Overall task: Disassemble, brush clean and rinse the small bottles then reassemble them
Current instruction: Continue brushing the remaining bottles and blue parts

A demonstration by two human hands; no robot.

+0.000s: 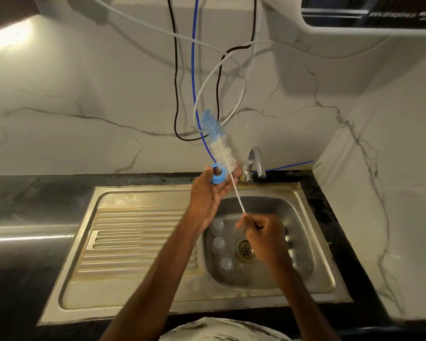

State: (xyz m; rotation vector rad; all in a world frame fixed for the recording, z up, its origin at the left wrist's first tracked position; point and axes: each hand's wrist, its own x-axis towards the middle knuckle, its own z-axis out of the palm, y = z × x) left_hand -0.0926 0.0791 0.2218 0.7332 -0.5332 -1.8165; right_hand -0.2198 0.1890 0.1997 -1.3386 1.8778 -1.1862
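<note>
A stainless steel sink [158, 193] with a ribbed drainboard [133, 242] is sitting in the dark bench [35, 193], three small clear bottles [218, 244] resting in its basin [303, 242] beside the drain [244, 249].

Head view looks forward and down, close over the sink [158, 193].

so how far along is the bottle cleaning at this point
Disassembly looks at least partly done: three clear pieces lie loose in the sink basin. In hand: the left hand holds a blue ring while the right hand grips the brush by its wire handle, bristles beside the ring, not through it. Left: rinsing, since no water shows at the tap, then reassembly.
</note>
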